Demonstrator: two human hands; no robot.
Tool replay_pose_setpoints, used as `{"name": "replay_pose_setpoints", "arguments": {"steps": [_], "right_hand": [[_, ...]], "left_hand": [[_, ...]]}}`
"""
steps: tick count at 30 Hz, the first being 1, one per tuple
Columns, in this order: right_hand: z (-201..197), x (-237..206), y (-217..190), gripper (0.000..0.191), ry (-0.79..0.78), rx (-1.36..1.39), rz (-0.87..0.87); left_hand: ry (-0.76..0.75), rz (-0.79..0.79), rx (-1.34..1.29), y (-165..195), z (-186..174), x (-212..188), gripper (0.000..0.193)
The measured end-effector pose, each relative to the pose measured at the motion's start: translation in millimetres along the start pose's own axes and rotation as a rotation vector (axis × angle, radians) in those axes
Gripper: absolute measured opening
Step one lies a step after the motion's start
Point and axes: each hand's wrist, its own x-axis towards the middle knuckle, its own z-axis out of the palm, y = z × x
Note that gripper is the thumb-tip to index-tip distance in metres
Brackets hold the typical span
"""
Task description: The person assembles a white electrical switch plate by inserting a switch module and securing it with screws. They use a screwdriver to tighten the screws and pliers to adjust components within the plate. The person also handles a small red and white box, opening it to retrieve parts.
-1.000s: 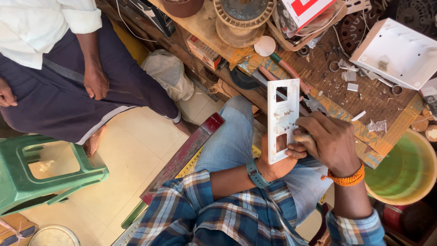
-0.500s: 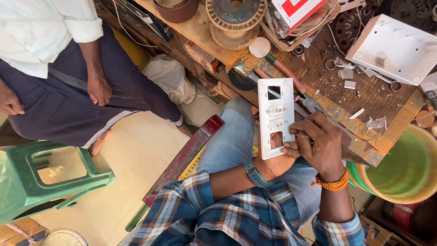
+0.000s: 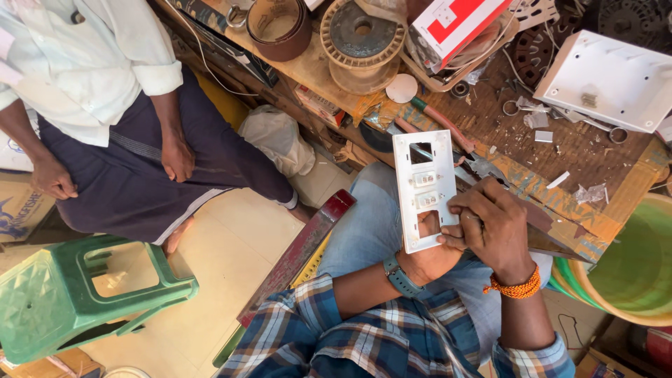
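Head camera looks steeply down, close over lap (single view); workbench [image 3: 560, 150] ahead.

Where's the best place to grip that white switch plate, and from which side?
Probably the long edges of the switch plate, near its lower end, coming from below. It is flat and narrow, with two switches mid-plate and open cutouts at top and bottom. The left hand already backs the bottom end, and the right hand pinches the right edge.

L hand [image 3: 428, 260] palm-up, fingers curled, wrist bent; R hand [image 3: 490, 227] beside it, fingers [image 3: 455, 208] pinched, knuckles up.
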Motion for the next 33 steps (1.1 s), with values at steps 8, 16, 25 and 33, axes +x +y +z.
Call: {"name": "replay_pose_setpoints", "arguments": {"steps": [8, 16, 25, 33], "right_hand": [[8, -6, 12, 0.016, 0.093, -0.067, -0.030], [-39, -62, 68, 0.018, 0.501, 0.286, 0.544], [-85, 21, 109, 0.025, 0.058, -0.526, 0.243], [-78, 33, 130, 0.042, -0.134, -0.794, 0.162]], "left_hand": [[0.045, 0.029, 0.029, 7, 14, 3, 0.030], [0.256, 0.350, 1.208, 49, 64, 22, 0.049], [0.009, 0.856, 2.486, 74, 125, 112, 0.033], [-0.294, 0.726, 2.825, 65, 139, 147, 0.038]]}}
